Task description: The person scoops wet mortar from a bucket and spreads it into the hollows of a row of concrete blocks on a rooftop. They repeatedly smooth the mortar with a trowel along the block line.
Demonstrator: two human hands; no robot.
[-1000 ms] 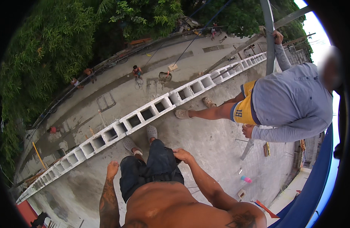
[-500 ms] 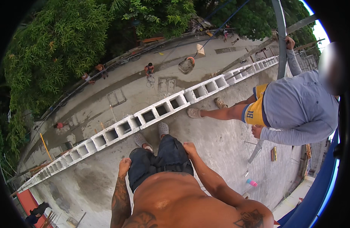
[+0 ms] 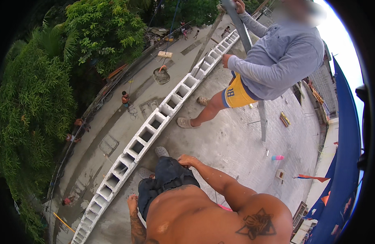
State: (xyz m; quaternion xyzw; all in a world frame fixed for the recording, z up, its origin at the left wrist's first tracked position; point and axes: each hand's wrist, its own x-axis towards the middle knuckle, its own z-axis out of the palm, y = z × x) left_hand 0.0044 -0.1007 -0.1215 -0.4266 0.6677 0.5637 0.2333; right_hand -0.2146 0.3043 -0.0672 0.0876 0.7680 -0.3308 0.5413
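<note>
My left hand (image 3: 132, 200) hangs beside my dark shorts (image 3: 159, 187), fingers curled, with nothing visible in it. My right hand (image 3: 186, 160) is closed on the shorts' fabric at my right thigh. My feet, in pale clogs (image 3: 162, 153), stand beside a long row of white hollow blocks (image 3: 139, 143) along the edge. On my right a co-worker (image 3: 281, 61) in a grey top and yellow shorts grips a steel post (image 3: 238, 20) with a raised hand; their other hand (image 3: 226, 61) is at waist height. Beyond the blocks a bucket (image 3: 161, 76) hangs on a rope.
Past the edge lie a street (image 3: 108, 138) far below with several people, cables and trees (image 3: 37, 101). To the right are a slanted metal brace (image 3: 262, 122), a pink-and-blue bottle (image 3: 277, 158), stacked sticks (image 3: 284, 119) and blue netting (image 3: 341, 162).
My view has swung, so the block row slopes more steeply. The co-worker's lower hand has risen from beside the thigh to waist height. The bucket shows farther left in the view.
</note>
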